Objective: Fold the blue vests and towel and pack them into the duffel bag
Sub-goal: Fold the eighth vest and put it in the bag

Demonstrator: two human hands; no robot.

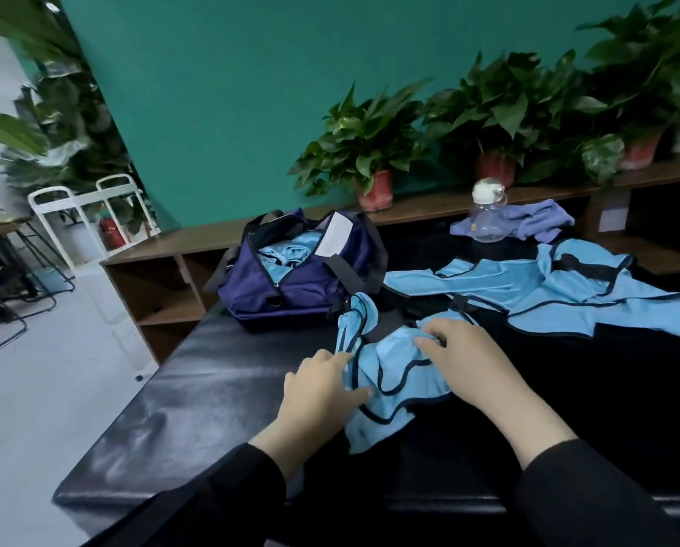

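The black padded table (196, 392) has its left edge and near left corner free, with a bare shiny surface between this edge and the hands; past the edge is pale floor. At the far left part of the table stands the dark purple fabric duffel bag (291, 286), its zipper open, and a folded light blue cloth (287, 254) lies inside it.

Just in front of the bag lies a crumpled light blue vest with dark trim (389, 373). The left hand (322, 392) pinches its left border between thumb and fingers. The right hand (468, 365) rests on the vest's right part, the fingers bent into the cloth.

To the right, a second light blue vest (547, 294) is spread flat, apart from both hands. Behind it lie a lavender towel (535, 223) and a clear plastic bottle with white cap (488, 215), touching.
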